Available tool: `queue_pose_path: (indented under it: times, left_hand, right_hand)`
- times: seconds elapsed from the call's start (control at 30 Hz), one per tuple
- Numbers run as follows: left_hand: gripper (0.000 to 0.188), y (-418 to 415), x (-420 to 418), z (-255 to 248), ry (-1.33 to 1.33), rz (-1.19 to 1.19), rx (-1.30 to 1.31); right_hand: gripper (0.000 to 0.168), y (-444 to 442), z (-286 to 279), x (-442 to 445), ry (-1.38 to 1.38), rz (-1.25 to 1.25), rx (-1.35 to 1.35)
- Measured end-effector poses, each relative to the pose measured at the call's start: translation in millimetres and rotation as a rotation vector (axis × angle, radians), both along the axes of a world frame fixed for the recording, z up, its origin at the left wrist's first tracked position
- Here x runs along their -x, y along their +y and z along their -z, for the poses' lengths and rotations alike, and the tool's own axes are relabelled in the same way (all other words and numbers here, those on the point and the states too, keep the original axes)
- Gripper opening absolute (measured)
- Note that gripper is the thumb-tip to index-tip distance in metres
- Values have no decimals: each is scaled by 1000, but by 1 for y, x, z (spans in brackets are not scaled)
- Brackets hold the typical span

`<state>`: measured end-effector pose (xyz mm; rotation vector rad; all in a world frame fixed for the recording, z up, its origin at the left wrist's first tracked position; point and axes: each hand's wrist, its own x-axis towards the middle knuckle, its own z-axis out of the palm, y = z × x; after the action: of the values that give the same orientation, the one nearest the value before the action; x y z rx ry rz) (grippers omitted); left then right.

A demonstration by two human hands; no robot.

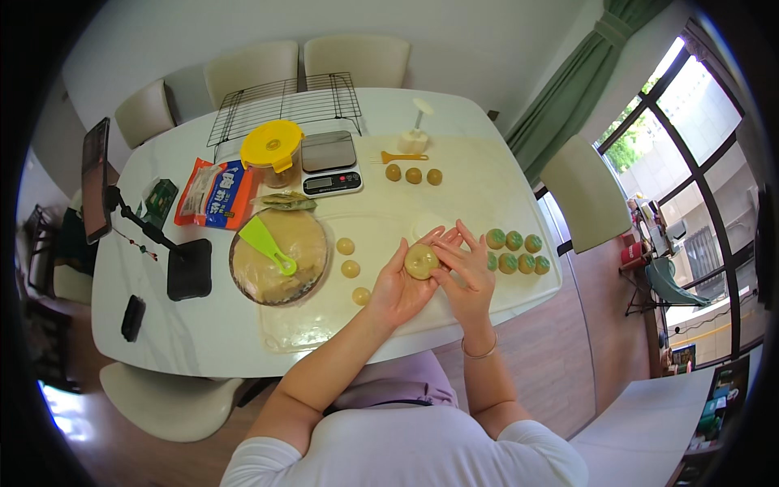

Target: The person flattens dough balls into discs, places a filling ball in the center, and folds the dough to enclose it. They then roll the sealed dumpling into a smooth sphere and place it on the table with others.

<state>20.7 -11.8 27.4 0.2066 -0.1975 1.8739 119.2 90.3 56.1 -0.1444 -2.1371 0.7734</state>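
A round, flattened piece of pale yellow dough (421, 262) with a shallow hollow in its middle rests in my left hand (395, 292). The fingers of my right hand (471, 274) meet its right edge, the thumb low and the other fingers spread above. To the left, three small dough balls (350, 269) lie in a loose column on a translucent mat (292, 332). Several green-topped shaped pieces (508, 263) stand in two rows just right of my right hand, partly hidden by it. Farther back are three brown balls (414, 176).
A film-covered bowl of dough (310, 237) holds a green scraper (261, 243) on top. Behind it stand a digital scale (328, 155), a yellow-lidded jar (272, 145) and a wire rack (280, 103). An orange brush (405, 157) lies near a plunger mould (414, 140). A tablet stand (188, 268) is leftward.
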Motion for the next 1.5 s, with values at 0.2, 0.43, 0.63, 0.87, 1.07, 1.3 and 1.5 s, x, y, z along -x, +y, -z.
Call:
queue_pose_path:
  times: [0.2, 0.43, 0.63, 0.87, 1.07, 1.3, 1.5]
  left_hand:
    - [59, 0, -7, -11, 112, -119, 131]
    - [61, 0, -12, -13, 234, -198, 243]
    - [70, -4, -9, -11, 299, -123, 325]
    - [78, -3, -2, -2, 312, -28, 366]
    - [82, -1, -1, 2, 371, -27, 379]
    - [85, -3, -1, -10, 247, -63, 503]
    - [86, 8, -1, 7, 157, 21, 509]
  right_hand:
    - [32, -11, 17, 3, 74, 90, -1]
    - [50, -14, 15, 3, 12, 33, -36]
    - [61, 7, -13, 1, -145, -139, -100]
    - [56, 15, -33, 0, -294, -241, -269]
    - [45, 13, -46, -1, -366, -275, -321]
    - [47, 19, -7, -5, -131, -185, 113]
    - [51, 6, 38, -3, -36, -122, 308]
